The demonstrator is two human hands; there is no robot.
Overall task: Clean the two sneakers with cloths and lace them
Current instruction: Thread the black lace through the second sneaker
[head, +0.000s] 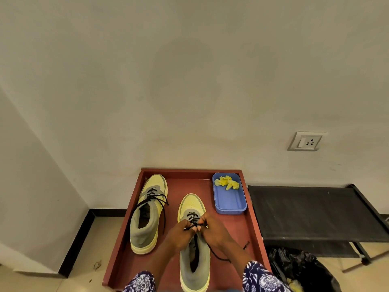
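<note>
Against a plain pale wall stands the red-brown rimmed worktop. At its left, the yellow-and-grey left sneaker appears threaded, its black lace ends hanging loose and untied. At centre, the matching right sneaker is mid-lacing: the left hand and right hand each pinch its black lace at the upper eyelets. Further right, crumpled yellow cloths lie in a blue plastic tray. Judgement: cleaning looks finished; lacing and tying remain.

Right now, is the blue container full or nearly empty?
Nearly empty. The blue container holds only a crumpled yellow cloth at its far end; the rest of its floor is bare.
</note>
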